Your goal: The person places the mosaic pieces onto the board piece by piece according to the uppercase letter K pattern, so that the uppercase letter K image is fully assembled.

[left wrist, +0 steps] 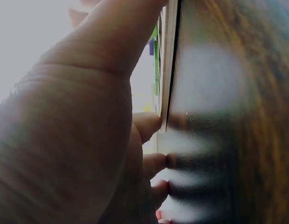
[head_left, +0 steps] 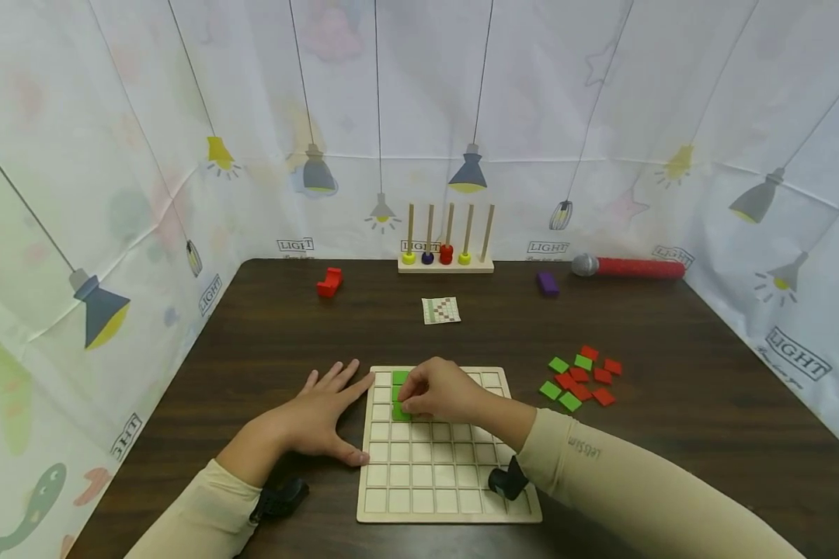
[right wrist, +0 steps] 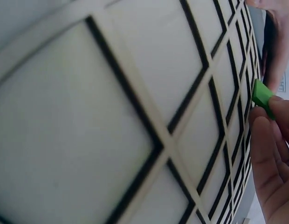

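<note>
A pale wooden grid board [head_left: 450, 519] lies on the dark table. My left hand [head_left: 315, 419] rests along its left side with fingers spread, the thumb and index fingertips at the board's edge. Over the upper left of the grid, my right hand [head_left: 436, 392] pinches a green square tile [right wrist: 262, 93] between thumb and finger. That tile looks tilted against the board in the right wrist view. Above it in the same column, a green tile [head_left: 400, 377] sits in the top row, with another partly hidden by my right fingers.
Loose red and green tiles [head_left: 579, 374] lie right of the board. Behind it is a small pattern card [head_left: 440, 310]. Farther back stand a peg rack with coloured beads [head_left: 446, 268], a red block [head_left: 330, 282], a purple block [head_left: 548, 283] and a red microphone [head_left: 629, 268].
</note>
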Tool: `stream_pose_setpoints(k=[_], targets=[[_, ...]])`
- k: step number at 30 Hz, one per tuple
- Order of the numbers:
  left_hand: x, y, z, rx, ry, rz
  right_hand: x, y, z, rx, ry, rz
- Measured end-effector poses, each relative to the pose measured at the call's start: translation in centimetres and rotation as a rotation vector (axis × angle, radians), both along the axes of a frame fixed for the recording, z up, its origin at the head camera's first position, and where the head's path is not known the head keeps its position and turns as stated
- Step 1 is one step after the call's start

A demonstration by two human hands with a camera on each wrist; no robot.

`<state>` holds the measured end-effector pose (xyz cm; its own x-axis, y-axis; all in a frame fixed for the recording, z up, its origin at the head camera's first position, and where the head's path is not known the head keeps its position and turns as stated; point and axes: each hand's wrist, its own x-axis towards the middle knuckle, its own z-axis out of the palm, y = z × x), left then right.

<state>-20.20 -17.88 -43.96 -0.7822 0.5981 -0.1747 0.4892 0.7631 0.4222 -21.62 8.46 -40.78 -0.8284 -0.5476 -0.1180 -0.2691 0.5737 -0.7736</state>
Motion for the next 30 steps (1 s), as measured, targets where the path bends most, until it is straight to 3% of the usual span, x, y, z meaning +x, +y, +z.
stream_pose_setpoints(k=[10, 17, 24, 30], targets=[[0.1, 0.1, 0.3, 0.006, 0.003, -0.005, 0.1, -0.5, -0.7, 0.09, 0.118, -0.015], [0.0, 0.1, 0.0, -0.013, 0.003, 0.004, 0.1, -0.2, -0.8, 0.094, 0.121, -0.007], [0.0, 0.2, 0.0, -0.008, 0.004, 0.004, -0.3, 2.3, -0.5, 0.088, 0.142, -0.049], [0.0, 0.1, -0.1, -0.007, 0.006, 0.004, -0.9, 6.2, -0.4, 0.08, 0.102, -0.147]])
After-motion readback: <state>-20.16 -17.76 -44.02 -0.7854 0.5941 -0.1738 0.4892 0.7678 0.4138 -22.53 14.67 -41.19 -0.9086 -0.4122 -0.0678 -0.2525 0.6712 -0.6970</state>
